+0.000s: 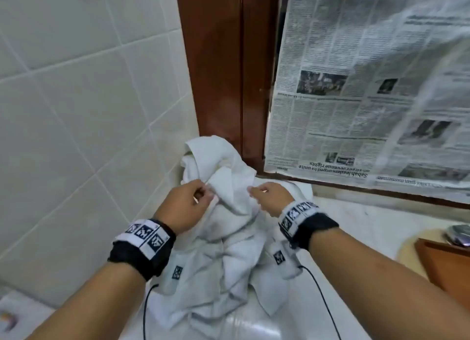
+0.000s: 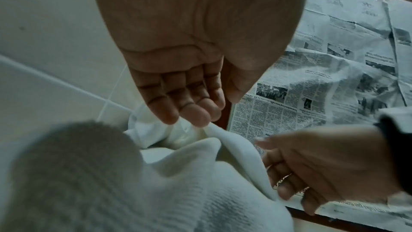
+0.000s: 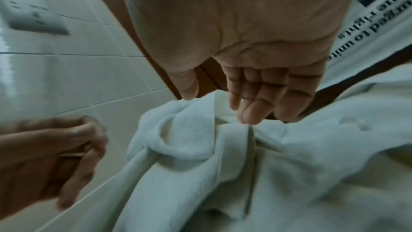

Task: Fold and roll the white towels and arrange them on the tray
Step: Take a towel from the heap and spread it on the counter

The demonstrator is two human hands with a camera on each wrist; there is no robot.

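Observation:
A crumpled heap of white towels (image 1: 223,258) lies on the pale counter against the tiled wall. My left hand (image 1: 201,192) is at the left of a raised fold on top of the heap. In the left wrist view its lightly bent fingertips (image 2: 196,117) touch that fold of the towel (image 2: 178,174) and the thumb stays apart. My right hand (image 1: 256,191) holds the same fold from the right. In the right wrist view a ridge of the towel (image 3: 189,138) sits between thumb and fingertips (image 3: 249,115). A corner of the brown wooden tray (image 1: 445,266) shows at the right edge.
A mirror covered with newspaper (image 1: 368,85) stands behind the counter, with a brown wooden frame (image 1: 223,60) to its left. The tiled wall (image 1: 76,98) closes the left side. A metal fitting (image 1: 457,235) sits behind the tray. Thin black cables (image 1: 320,296) hang from both wristbands.

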